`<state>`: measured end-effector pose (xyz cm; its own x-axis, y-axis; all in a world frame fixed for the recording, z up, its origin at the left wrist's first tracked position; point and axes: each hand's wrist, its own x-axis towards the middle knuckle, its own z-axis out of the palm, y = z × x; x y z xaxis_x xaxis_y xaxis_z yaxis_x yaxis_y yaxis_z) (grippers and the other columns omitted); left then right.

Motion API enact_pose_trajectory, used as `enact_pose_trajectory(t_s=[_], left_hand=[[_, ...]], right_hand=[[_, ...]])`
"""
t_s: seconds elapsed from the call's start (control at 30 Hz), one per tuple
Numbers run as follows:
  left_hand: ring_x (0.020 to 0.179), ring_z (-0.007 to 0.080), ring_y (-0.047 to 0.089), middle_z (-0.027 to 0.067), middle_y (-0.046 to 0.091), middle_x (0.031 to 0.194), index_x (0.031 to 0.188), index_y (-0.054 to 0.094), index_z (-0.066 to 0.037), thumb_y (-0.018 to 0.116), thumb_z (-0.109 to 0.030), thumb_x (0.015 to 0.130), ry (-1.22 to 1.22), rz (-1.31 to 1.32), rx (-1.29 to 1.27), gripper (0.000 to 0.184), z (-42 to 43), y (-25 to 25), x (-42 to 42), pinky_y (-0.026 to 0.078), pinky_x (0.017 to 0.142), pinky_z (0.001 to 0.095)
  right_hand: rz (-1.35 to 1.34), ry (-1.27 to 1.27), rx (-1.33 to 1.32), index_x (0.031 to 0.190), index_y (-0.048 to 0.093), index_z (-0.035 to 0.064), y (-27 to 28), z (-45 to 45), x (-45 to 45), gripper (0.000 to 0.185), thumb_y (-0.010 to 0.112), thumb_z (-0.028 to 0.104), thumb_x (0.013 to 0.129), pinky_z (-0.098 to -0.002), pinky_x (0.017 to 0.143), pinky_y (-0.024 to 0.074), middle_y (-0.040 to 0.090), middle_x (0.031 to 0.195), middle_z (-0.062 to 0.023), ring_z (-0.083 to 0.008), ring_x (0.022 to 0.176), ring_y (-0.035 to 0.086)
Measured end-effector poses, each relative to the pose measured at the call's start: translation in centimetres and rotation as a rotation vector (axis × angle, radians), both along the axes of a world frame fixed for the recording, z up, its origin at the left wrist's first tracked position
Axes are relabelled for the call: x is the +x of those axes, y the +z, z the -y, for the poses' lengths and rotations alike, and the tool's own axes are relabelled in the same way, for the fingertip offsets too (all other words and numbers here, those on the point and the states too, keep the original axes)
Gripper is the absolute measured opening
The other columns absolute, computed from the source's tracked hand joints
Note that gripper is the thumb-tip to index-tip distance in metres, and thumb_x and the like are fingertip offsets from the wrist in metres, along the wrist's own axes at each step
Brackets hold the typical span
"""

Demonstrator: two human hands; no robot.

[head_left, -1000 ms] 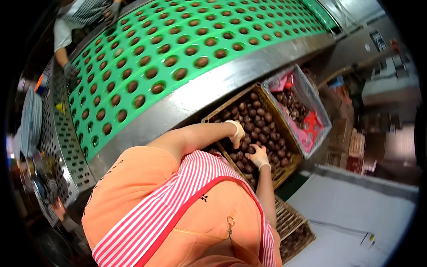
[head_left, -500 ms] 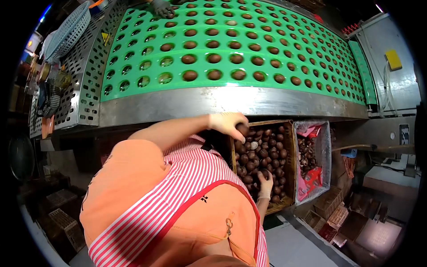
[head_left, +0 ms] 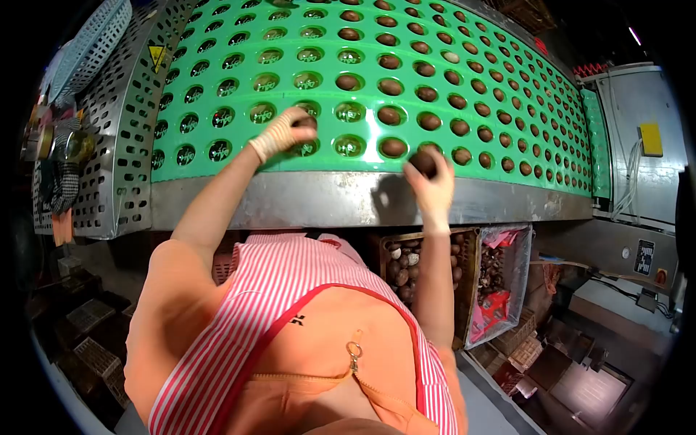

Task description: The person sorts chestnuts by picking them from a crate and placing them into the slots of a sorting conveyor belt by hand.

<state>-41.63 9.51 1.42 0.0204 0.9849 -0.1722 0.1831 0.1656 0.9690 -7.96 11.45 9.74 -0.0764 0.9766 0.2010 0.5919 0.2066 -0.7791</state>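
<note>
My left hand [head_left: 285, 133], in a pale covering, is over the green cupped tray [head_left: 330, 130]. Its fingers are closed round a dark brown round fruit [head_left: 308, 122] just above a cup near the front edge. Farther right, my right hand [head_left: 433, 181] grips another dark brown fruit [head_left: 423, 164] over the front row, its shadow falling on the steel edge [head_left: 319, 199]. Some cups between and beside the hands hold no fruit, while cups to the right and farther back hold similar brown ones.
Below the steel edge stands a crate [head_left: 467, 283] of dark fruit, with a plastic-lined box [head_left: 518, 283] of brown pieces and red plastic beside it. A perforated metal guard [head_left: 130, 123] flanks the left. A grey machine cabinet [head_left: 638, 109] stands at right.
Both hands have risen from the crate to over the green tray, each with a fruit. My left hand has moved left. Another person's gloved hand at the top is now mostly out of view.
</note>
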Motion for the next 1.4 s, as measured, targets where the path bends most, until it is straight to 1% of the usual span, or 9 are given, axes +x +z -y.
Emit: enact_pose_trajectory(t_s=[0.1, 0.53, 0.63, 0.73, 0.83, 0.97, 1.1, 1.23, 1.4], left_hand=[[0.114, 0.0328, 0.055, 0.0160, 0.054, 0.127, 0.114, 0.062, -0.002, 0.079, -0.036, 0.071, 0.017, -0.310, 0.219, 0.057, -0.9, 0.1, 1.4, 0.046, 0.099, 0.0393], [0.100, 0.0377, 0.063, 0.0208, 0.053, 0.121, 0.112, 0.062, -0.008, 0.068, -0.044, 0.081, -0.341, -0.980, -0.013, 0.048, -14.8, 3.0, -2.6, 0.052, 0.087, 0.0463], [0.097, 0.0369, 0.064, 0.0188, 0.057, 0.115, 0.109, 0.064, -0.011, 0.061, -0.037, 0.088, -0.242, -1.036, 0.080, 0.033, -16.7, 5.1, -3.5, 0.054, 0.083, 0.0466], [0.113, 0.0346, 0.055, 0.0115, 0.054, 0.124, 0.125, 0.056, -0.016, 0.059, -0.031, 0.090, -0.341, -1.207, 0.338, 0.038, -19.7, 3.5, -4.2, 0.047, 0.094, 0.0489], [0.130, 0.0367, 0.042, 0.0121, 0.042, 0.144, 0.140, 0.046, -0.019, 0.058, -0.030, 0.091, -0.342, -1.233, 0.553, 0.052, -20.5, -1.4, -3.7, 0.035, 0.108, 0.0540], [0.136, 0.0384, 0.036, 0.0131, 0.040, 0.146, 0.141, 0.045, -0.017, 0.054, -0.034, 0.093, -0.162, -1.203, 0.569, 0.052, -18.8, -1.7, -1.5, 0.031, 0.110, 0.0560], [0.099, 0.0361, 0.061, 0.0162, 0.062, 0.108, 0.116, 0.061, -0.013, 0.058, -0.040, 0.090, -0.393, -0.768, 0.430, 0.038, -14.9, 2.4, 5.0, 0.050, 0.086, 0.0445], [0.095, 0.0379, 0.062, 0.0172, 0.065, 0.095, 0.100, 0.065, -0.009, 0.063, -0.022, 0.078, -0.628, -0.976, 0.430, 0.026, -14.2, -0.1, 10.5, 0.052, 0.080, 0.0481], [0.124, 0.0388, 0.049, 0.0194, 0.048, 0.139, 0.133, 0.053, -0.015, 0.058, -0.021, 0.089, -0.453, -0.920, 0.752, 0.044, -12.0, -0.5, 11.9, 0.042, 0.102, 0.0468]], right_hand=[[0.274, 0.135, 0.044, 0.113, 0.065, 0.0180, -0.6, -5.9, -7.4, 0.049, 0.079, 0.018, 0.066, -0.0440, 0.093, 0.0488, 0.046, 0.128, -0.0200, -0.0388, 0.111, 0.054], [0.883, 0.582, -0.205, 0.133, 0.056, 0.0288, -2.6, -23.1, -16.9, 0.063, 0.065, 0.009, 0.074, -0.0423, 0.097, 0.0490, 0.048, 0.143, -0.0106, -0.0302, 0.119, 0.056], [0.361, 0.358, -0.114, 0.133, 0.057, 0.0221, -4.3, -23.3, -14.6, 0.058, 0.065, 0.012, 0.077, -0.0403, 0.094, 0.0499, 0.058, 0.132, -0.0135, -0.0292, 0.112, 0.060], [-0.543, -0.128, -0.646, 0.124, 0.059, 0.0067, -3.0, -19.4, -11.3, 0.041, 0.066, 0.016, 0.086, -0.0286, 0.065, 0.0500, 0.065, 0.103, -0.0072, -0.0173, 0.088, 0.060], [-0.858, -0.066, -0.685, 0.130, 0.054, 0.0040, -2.9, -13.8, -6.7, 0.050, 0.065, 0.003, 0.081, -0.0298, 0.081, 0.0497, 0.055, 0.112, -0.0085, -0.0181, 0.096, 0.057], [-0.011, 0.015, -0.231, 0.135, 0.050, 0.0061, -7.6, -6.2, -4.6, 0.060, 0.066, 0.003, 0.078, -0.0330, 0.089, 0.0486, 0.055, 0.112, -0.0109, -0.0223, 0.100, 0.056], [0.641, 0.097, 0.086, 0.127, 0.053, 0.0074, -7.9, -1.7, -8.3, 0.059, 0.074, 0.015, 0.073, -0.0502, 0.099, 0.0409, 0.052, 0.127, -0.0188, -0.0426, 0.113, 0.049], [0.461, -0.006, 0.111, 0.119, 0.055, 0.0066, -5.2, 2.5, -10.7, 0.050, 0.071, 0.021, 0.074, -0.0521, 0.099, 0.0409, 0.051, 0.128, -0.0186, -0.0429, 0.118, 0.046], [0.246, -0.083, 0.165, 0.114, 0.059, 0.0098, -4.3, 10.1, -9.6, 0.044, 0.070, 0.013, 0.071, -0.0506, 0.099, 0.0424, 0.050, 0.129, -0.0161, -0.0403, 0.123, 0.044]])
